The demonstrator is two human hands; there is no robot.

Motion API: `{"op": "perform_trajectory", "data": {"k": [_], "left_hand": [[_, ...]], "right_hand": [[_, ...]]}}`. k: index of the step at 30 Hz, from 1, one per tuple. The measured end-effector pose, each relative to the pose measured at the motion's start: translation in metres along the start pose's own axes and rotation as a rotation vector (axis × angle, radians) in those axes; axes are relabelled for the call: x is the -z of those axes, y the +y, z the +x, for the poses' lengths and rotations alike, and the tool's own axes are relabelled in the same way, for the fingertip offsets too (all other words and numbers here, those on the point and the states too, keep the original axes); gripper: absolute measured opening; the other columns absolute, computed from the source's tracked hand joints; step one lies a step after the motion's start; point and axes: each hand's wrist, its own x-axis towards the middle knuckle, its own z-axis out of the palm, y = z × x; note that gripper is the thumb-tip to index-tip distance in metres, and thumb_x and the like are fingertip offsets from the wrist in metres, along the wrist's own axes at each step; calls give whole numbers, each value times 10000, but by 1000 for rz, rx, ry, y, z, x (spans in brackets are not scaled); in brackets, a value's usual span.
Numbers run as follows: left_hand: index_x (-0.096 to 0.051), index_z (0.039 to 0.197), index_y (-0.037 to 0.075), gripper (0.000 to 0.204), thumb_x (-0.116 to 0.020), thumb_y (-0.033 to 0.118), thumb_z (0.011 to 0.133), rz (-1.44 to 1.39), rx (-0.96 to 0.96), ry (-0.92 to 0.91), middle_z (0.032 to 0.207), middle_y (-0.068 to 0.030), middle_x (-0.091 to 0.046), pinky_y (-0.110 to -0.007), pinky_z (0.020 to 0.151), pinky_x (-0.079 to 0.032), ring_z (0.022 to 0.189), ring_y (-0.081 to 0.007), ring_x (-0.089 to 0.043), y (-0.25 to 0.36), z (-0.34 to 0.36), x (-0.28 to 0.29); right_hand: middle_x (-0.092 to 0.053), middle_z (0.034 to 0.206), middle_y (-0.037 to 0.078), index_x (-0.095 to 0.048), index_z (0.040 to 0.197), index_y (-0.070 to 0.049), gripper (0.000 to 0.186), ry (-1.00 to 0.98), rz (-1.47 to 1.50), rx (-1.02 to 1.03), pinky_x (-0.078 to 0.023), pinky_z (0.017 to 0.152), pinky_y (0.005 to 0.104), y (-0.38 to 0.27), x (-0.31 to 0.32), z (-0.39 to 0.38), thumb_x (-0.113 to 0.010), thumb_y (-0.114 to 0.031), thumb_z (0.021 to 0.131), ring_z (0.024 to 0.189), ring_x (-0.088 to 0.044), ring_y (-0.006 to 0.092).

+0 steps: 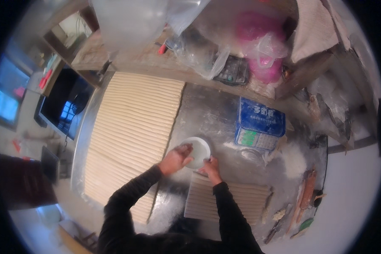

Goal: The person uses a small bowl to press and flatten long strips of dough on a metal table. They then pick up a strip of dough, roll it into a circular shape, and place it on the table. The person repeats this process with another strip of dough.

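A round white bowl (202, 148) with pale contents stands on the floury grey worktop (207, 112). Over its left side reaches my left hand (176, 161), its fingers extended across the rim and its thumb apart. My right hand (212, 168) has its fingers closed on the bowl's lower right rim. To the left, a large sheet of long, pale dough strips (133, 135) lies in close parallel rows. A smaller batch of dough strips (237, 201) lies beneath my right forearm, which hides part of it.
Beyond the bowl to the right sits a blue box (260, 120) with a green and white panel. Loose flour (293, 160) is piled beside it. A wooden rolling pin (307, 189) lies near the right edge. Along the back runs a shelf holding plastic bags and a pink bag (264, 70).
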Motion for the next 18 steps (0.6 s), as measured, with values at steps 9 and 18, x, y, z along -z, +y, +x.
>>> {"op": "perform_trajectory", "data": {"k": [9,18], "left_hand": [[-601,1305,-42,508,-595,337,966,444,12,236,1512,-195,-450,-450,1124,-370,1405,-338,-414,-132,116,25],[-583,1343,-15,683,-642,488,884,671,133,170,1554,-191,-388,-506,1154,-280,1450,-355,-319,-206,223,12]], "right_hand": [[-699,891,211,-517,1219,108,323,-35,9,73,-552,478,298,-41,12,45,-518,-106,976,633,-733,283],[-706,930,224,-533,1246,119,392,85,-8,110,-556,475,289,-62,49,80,-579,-166,982,620,-733,281]]}}
